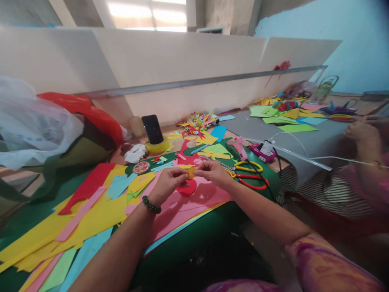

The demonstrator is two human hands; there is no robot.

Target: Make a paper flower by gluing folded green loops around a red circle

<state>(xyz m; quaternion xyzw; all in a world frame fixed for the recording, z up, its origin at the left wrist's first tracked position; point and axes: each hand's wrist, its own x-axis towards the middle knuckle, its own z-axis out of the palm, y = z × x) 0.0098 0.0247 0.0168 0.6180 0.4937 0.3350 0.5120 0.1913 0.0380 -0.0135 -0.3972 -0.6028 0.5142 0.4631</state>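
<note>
Between my two hands is a small yellow piece of paper (191, 172), pinched at its left edge by my left hand (172, 182) and at its right by my right hand (214, 173). Just below it lies a red paper circle (187, 188) on a stack of pink sheets (179, 215). A bracelet of dark green beads (151, 205) is on my left wrist. Close to my right hand are scissors with yellow handles (249, 166) and another pair with red handles (253, 181).
Yellow strips (100, 217) and other coloured paper spread to the left. A phone (152, 129) leans by a tape roll (157, 146). A pink glue gun (238, 147) and purple device (261, 152) stand right. Another person's hands (361, 129) are at far right.
</note>
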